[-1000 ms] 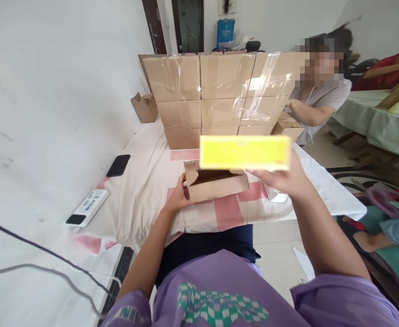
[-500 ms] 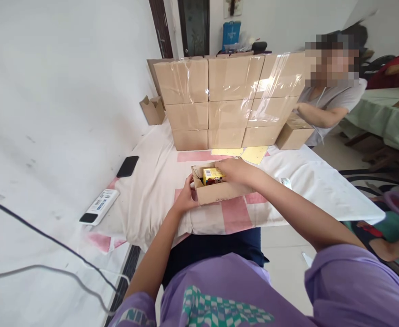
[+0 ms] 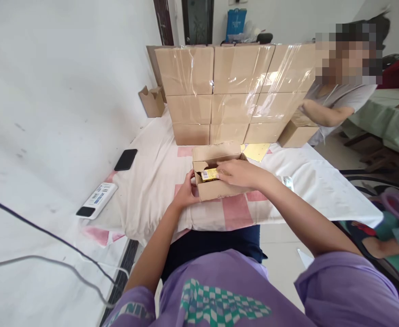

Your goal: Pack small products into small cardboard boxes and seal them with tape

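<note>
A small open cardboard box sits on the cloth-covered table in front of me, its lid flap raised at the back. My left hand grips the box's left end. My right hand lies over the opening, fingers curled on a yellow packet that rests inside the box. Only the packet's left part shows past my fingers.
A wall of taped cardboard boxes stands behind. Yellow sheets lie at its foot. A black phone and a white device lie at the left. Another person sits at the far right holding a box. Cables run at left.
A second ago my right hand held a long yellow packet above the box. It has since gone down into the box, and the lid flap now stands up behind.
</note>
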### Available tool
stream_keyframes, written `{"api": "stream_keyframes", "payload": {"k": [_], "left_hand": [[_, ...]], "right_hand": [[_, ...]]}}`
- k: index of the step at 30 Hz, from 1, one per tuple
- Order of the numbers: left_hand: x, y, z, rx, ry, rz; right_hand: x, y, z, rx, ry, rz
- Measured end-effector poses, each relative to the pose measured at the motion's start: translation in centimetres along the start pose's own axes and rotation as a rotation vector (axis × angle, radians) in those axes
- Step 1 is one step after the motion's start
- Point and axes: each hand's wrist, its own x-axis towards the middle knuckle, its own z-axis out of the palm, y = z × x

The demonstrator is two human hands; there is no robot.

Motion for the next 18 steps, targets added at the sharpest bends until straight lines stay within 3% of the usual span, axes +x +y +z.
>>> {"api": "stream_keyframes", "payload": {"k": [2,4,7,9,11,15,18], "left_hand": [[0.0,0.0,0.0,0.012,0.001,-0.001],[-0.1,-0.3,-0.1,-0.002,-0.003,-0.001],[-0.3,-1.0,-0.1,-0.029,-0.011,0.011],[-0.2,-1.1,-0.1,0.006,0.013,0.038],[0.3,-0.6,0.0,0.052,0.079,0.077],[2.2,2.3,0.5,-0.015,0.242,0.11],[3.8,4.2,0.6,-0.065,0.335,-0.018]], "right_hand": [[0.3,0.8,0.4,0.047,-0.028,-0.014],[0.1,1.7,0.5,0.099,0.062,-0.055],[-1.7,3.4,0.8,0.207,0.352,0.015],[-3.5,5.1,1.8,0.277,0.567,0.177],[-5.3,7.2,3.6,0.379,0.669,0.311],[-7.5,9.8,8.0,0.679,0.507,0.259],[-7.9,9.7,9.6,0.851,0.424,0.214]]}}
